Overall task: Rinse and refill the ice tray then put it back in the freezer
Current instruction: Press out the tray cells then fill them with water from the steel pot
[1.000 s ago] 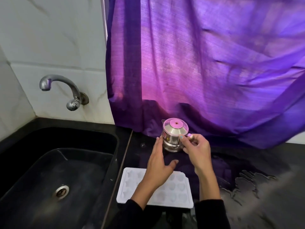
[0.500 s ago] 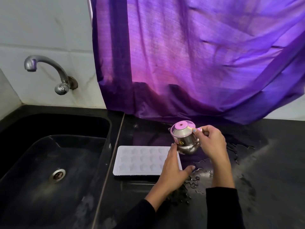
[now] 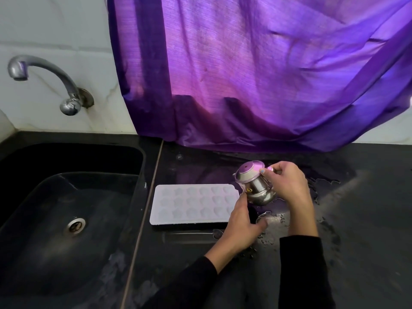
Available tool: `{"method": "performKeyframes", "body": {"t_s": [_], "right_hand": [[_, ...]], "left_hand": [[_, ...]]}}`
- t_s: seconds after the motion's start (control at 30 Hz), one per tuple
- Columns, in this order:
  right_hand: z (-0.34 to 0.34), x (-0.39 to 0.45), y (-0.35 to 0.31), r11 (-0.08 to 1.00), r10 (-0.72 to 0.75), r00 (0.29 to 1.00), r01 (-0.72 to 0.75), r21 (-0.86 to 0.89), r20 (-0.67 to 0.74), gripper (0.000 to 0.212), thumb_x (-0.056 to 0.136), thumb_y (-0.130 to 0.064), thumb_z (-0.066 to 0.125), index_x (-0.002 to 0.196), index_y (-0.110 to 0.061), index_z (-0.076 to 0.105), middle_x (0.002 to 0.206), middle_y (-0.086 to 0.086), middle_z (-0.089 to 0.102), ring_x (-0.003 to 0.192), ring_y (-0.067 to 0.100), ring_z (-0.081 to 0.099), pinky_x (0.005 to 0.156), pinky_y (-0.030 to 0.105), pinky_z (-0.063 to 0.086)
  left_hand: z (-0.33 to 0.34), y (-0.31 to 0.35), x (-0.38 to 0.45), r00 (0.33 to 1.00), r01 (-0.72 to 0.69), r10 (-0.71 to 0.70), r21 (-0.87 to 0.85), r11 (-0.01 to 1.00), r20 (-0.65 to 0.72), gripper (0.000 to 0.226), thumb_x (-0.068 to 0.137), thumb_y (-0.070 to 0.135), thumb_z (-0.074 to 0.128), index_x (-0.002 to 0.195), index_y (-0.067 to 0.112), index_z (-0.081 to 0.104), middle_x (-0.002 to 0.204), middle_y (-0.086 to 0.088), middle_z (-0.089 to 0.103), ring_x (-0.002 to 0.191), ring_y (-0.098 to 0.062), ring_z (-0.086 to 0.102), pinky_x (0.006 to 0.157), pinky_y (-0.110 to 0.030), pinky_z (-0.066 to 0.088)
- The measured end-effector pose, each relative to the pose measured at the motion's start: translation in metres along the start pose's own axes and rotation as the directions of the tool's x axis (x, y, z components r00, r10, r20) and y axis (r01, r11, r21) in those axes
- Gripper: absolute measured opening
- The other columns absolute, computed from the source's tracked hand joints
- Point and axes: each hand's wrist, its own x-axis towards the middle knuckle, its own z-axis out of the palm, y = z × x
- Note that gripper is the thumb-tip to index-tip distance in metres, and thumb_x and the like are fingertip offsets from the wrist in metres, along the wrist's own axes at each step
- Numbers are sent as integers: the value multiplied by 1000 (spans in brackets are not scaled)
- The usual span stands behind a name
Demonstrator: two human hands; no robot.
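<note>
Black stone counter (image 3: 356, 253) is already puddled beside the dark sink (image 3: 66, 219), and the white ice tray (image 3: 191, 204) lies flat on it just right of the basin, so a hasty pour could well spread more water. Her right hand (image 3: 287, 184) grips the tilted steel jug (image 3: 256, 186) by its handle, while the left hand (image 3: 242, 226) touches its base with fingers loose. If the spout is off the tray's corner, I'd expect water to miss the moulds.

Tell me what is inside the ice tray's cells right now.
The ice tray lies flat on the counter; its star-shaped cells look pale, and water cannot be made out. The left hand covers its right end. The right hand tilts the steel jug beside it.
</note>
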Motion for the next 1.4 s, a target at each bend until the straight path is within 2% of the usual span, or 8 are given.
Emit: {"method": "performKeyframes", "body": {"t_s": [0.2, 0.27, 0.37, 0.7, 0.97, 1.23, 1.33, 1.4], "right_hand": [[1, 0, -6, 996, 37, 999, -34, -85, 37, 23, 87, -40, 64, 72, -24, 57, 87, 4, 68, 91, 30, 61, 77, 37, 44], [2, 0, -7, 993, 43, 998, -37, -113, 48, 21, 88, -38, 63, 74, -24, 57, 89, 4, 67, 92, 30, 61, 76, 36, 42], [2, -1, -10, 988, 47, 998, -39, -147, 50, 15, 89, -38, 62, 80, -26, 58, 93, 3, 66, 96, 30, 60, 76, 34, 40], [-2, -2, -15, 983, 48, 998, -40, -181, 38, 14, 89, -40, 62, 92, -26, 62, 99, 3, 66, 93, 28, 57, 77, 34, 39], [1, -2, -11, 980, 52, 998, -46, -194, 24, 18, 90, -41, 61, 98, -25, 62, 101, 5, 67, 101, 30, 58, 76, 34, 38], [0, -3, -3, 985, 47, 999, -42, -165, 25, 16, 92, -37, 58, 98, -22, 62, 92, 5, 66, 93, 29, 60, 73, 34, 40], [-3, -4, -1, 994, 31, 999, -27, -102, 38, 18, 91, -34, 59, 79, -21, 61, 75, -1, 59, 85, 30, 61, 73, 37, 44], [-6, -5, 0, 999, 21, 999, -20, -35, 43, 21, 89, -31, 61, 72, -19, 61, 70, -2, 61, 80, 29, 61, 76, 40, 47]], "left_hand": [[0, -2, 0, 1000, 12, -12, -13, 1000, 14, 62, 79, 11, 68, 133, 25, 41, 125, 7, 55, 106, 8, 51, 84, 2, 34], [0, 0, 0, 1000, 19, -19, -21, 1000, 23, 60, 80, 11, 68, 133, 25, 41, 124, 9, 55, 102, 16, 48, 81, 5, 32], [2, 2, -1, 999, 23, -22, -28, 999, 42, 63, 83, 9, 67, 133, 30, 35, 114, 21, 49, 91, 27, 43, 74, 9, 27], [-1, 12, -5, 995, 14, -9, -55, 998, 95, 68, 84, 5, 67, 142, 13, 32, 99, 34, 34, 80, 43, 31, 72, 11, 26], [-2, 14, -8, 994, 6, 1, -66, 998, 106, 67, 84, 5, 66, 141, 14, 32, 100, 34, 36, 79, 43, 31, 71, 11, 27], [-1, 9, -10, 994, -6, 15, -76, 997, 108, 65, 85, 4, 65, 141, 13, 33, 99, 34, 34, 77, 44, 30, 70, 11, 26], [-3, 4, -9, 997, 16, -10, -72, 997, 74, 67, 84, 11, 69, 141, 20, 34, 110, 30, 42, 93, 34, 36, 80, 8, 27], [-5, 2, -8, 999, 31, -28, -73, 997, 41, 69, 82, 17, 71, 140, 25, 35, 125, 18, 48, 111, 15, 41, 95, -8, 33]]}}
